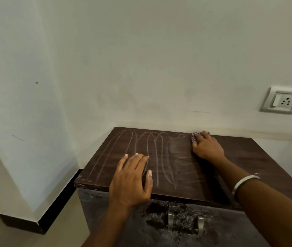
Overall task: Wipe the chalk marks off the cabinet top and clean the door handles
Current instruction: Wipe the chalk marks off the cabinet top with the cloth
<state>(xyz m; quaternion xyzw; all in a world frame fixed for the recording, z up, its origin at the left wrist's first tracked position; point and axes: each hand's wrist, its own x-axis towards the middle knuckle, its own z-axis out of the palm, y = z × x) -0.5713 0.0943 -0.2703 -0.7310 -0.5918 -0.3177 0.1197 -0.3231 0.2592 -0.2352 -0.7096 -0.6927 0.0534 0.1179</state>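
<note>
A dark brown cabinet top point(248, 163) carries white looping chalk marks point(141, 145) across its left and middle part. A smeared band runs through its centre. My right hand point(206, 146) presses a small checked cloth point(196, 137) flat against the top near the back edge by the wall; most of the cloth is hidden under the fingers. My left hand point(132, 179) lies flat on the front left of the top, fingers spread over the chalk lines. Two metal door handles point(171, 221) point(201, 224) hang on the stained doors below.
A pale wall stands right behind the cabinet, with a switch and socket plate point(282, 102) at the right. A wall corner with black skirting point(56, 207) juts out at the left. Beige floor lies at the lower left.
</note>
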